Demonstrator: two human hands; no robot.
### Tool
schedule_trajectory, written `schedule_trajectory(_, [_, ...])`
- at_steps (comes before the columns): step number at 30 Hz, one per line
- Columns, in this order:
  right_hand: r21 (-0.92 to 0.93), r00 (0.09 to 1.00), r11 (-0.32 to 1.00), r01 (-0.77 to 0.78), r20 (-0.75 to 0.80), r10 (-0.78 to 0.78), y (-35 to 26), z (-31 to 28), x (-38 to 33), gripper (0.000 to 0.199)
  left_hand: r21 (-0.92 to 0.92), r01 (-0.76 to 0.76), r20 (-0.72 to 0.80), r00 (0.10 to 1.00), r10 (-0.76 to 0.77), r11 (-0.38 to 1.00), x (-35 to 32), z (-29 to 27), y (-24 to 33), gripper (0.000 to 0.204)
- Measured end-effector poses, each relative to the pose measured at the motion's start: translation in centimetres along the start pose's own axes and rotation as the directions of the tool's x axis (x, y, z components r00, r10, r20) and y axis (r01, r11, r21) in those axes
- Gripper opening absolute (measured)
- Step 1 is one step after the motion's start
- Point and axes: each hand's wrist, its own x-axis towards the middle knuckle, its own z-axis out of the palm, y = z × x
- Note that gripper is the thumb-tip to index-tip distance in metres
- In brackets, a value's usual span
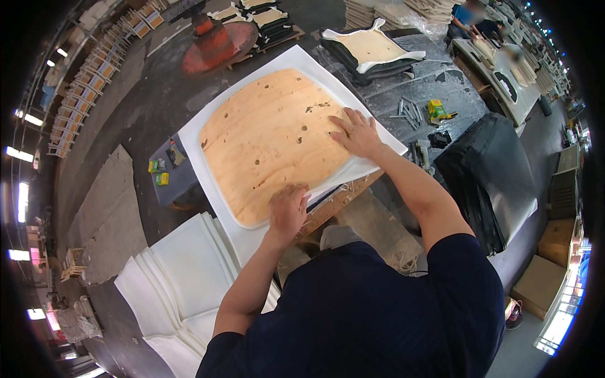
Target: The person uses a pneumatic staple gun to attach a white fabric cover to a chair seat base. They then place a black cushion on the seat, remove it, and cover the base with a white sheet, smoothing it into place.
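A rounded plywood panel [252, 142] with several small holes and dark knots lies on a larger white padding sheet [200, 157], whose border shows around it. My right hand [358, 133] rests on the panel's right edge, fingers spread flat across wood and sheet. At the near edge, my left hand [288, 211] is closed, its fingers bent together over the panel's rim and the white sheet beside it. The fingertips of that hand are partly hidden, so its hold shows only in part.
To the right, a dark-topped table [403, 79] holds loose metal staple strips [411, 112], a yellow-green box [436, 108] and a black-edged padded panel [372, 47]. Black sheeting [488, 170] lies near my right arm. White sheets [183, 271] are stacked at lower left.
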Motion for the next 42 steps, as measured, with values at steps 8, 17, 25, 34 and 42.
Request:
schedule_trajectory(8, [0.066, 1.0, 0.998, 0.021, 0.013, -0.022, 0.5, -0.2, 0.5, 0.065, 0.025, -0.052, -0.078, 0.995, 0.054, 0.998, -0.1, 0.2, 0.6, 0.018])
schedule_trajectory(17, [0.3, 0.942, 0.933, 0.201, -0.321, -0.1, 5.1, -1.2, 2.3, 0.055, -0.199, -0.007, -0.128, 0.992, -0.019, 0.98, -0.1, -2.4, 0.7, 0.029])
schedule_trajectory(25, [0.404, 0.959, 0.915, 0.005, -0.262, 0.11, 5.5, -2.1, 9.8, 0.044, -0.367, 0.568, -0.408, 0.613, -0.676, 0.737, -1.5, -6.7, -7.6, 0.022])
schedule_trajectory(34, [0.291, 0.889, 0.931, 0.222, -0.453, -0.07, 5.0, -2.2, 10.2, 0.04, -0.718, 0.607, -0.484, -0.085, -0.871, 0.339, -14.4, -8.2, -10.6, 0.026])
schedule_trajectory(42, [0.325, 0.783, 0.717, 0.617, -0.156, -0.602, -6.7, 1.0, 0.9, 0.058, -0.814, -0.008, 0.568, 0.2, -0.798, -0.581, -16.5, 1.1, 0.3, 0.025])
